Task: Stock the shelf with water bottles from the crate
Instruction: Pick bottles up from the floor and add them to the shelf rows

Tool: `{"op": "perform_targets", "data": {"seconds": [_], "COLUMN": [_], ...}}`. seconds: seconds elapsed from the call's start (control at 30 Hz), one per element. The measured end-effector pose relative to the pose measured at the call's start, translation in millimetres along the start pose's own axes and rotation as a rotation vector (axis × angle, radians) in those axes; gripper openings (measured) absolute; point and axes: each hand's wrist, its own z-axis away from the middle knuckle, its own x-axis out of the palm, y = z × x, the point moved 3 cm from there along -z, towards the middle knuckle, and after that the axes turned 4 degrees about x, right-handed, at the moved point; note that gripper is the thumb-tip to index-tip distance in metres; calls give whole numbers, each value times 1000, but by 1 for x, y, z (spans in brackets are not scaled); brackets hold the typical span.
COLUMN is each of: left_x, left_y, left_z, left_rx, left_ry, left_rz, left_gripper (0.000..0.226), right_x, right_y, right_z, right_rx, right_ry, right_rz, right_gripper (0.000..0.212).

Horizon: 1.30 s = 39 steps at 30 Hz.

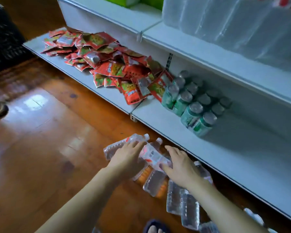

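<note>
Several clear water bottles with red-and-white labels lie on their sides on the wooden floor, just in front of the white bottom shelf (pixel 225 158). My left hand (pixel 128 157) lies over one bottle (pixel 118 147), fingers spread along it. My right hand (pixel 180 163) rests palm down on a neighbouring bottle (pixel 151 155), thumb against its side. More bottles (pixel 183 202) lie in a loose row toward the lower right. No crate shows near my hands.
A pack of green-labelled bottles (pixel 191 105) and a heap of red snack packets (pixel 107 63) occupy the bottom shelf. Large clear water bottles (pixel 233 22) stand on the shelf above. A dark basket (pixel 3 41) sits at far left. My foot (pixel 155 228) is at the bottom edge.
</note>
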Motion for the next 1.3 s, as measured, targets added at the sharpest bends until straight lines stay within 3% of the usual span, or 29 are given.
{"op": "perform_targets", "data": {"seconds": [0.23,0.37,0.5,0.6,0.77,0.93,1.03,1.2,1.3], "left_x": [4,35,57,50,-1,-45,-67,-92,-102], "left_y": [-15,-21,-28,-27,-7,31,56,92,106], "left_z": [-61,-81,-95,-107,-122,-121,-113,-103,-98], "left_rx": [43,196,339,407,496,571,624,615,566], "left_ry": [-190,-244,-188,-173,-300,-367,-383,-345,-299], "left_rz": [-202,-309,-359,-273,-26,275,404,694,858], "left_gripper": [89,93,80,76,75,61,65,55,43], "right_x": [41,69,70,40,-38,-116,-148,-179,-180], "right_y": [8,0,5,5,3,-8,-10,0,5], "right_z": [-47,-62,-70,-65,-42,10,42,71,77], "right_rx": [8,-6,30,33,-8,-55,-17,151,171], "right_ry": [-82,-140,-127,-121,-59,250,390,676,814], "right_rz": [82,208,121,56,67,105,47,-217,-550], "right_gripper": [103,96,86,80,75,73,68,82,87]}}
